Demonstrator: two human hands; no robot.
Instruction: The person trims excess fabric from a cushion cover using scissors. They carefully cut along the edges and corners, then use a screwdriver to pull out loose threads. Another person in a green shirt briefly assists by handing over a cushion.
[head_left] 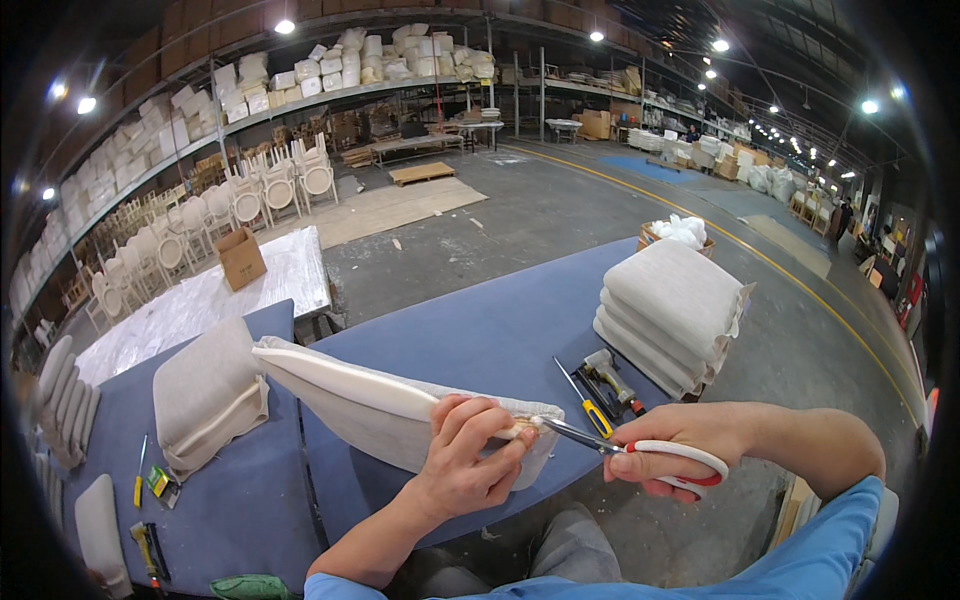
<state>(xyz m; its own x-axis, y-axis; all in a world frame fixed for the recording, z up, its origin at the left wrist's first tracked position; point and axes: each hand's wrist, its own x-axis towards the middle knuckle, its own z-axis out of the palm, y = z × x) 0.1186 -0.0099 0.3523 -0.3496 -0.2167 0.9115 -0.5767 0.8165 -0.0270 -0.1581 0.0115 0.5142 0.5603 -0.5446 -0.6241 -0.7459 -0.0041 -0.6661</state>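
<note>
A pale grey upholstered seat cushion (350,405) is tilted up on edge over the blue-topped table, its white underside edge turned upward. My left hand (468,455) grips its near right corner, fingers bent over the fabric edge. In my right hand (680,440) is a pair of scissors (690,462) with white and red handles. Their blades reach left to the cushion corner, right beside my left fingertips. Whether the blades are closed on fabric there is too small to tell.
On the blue table (480,320) lie a yellow-handled screwdriver (590,405) and a staple gun (607,378). A stack of cushions (670,315) stands at right, with a box of white stuffing (680,235) behind. More cushions (208,390) and another staple gun (150,550) are at left.
</note>
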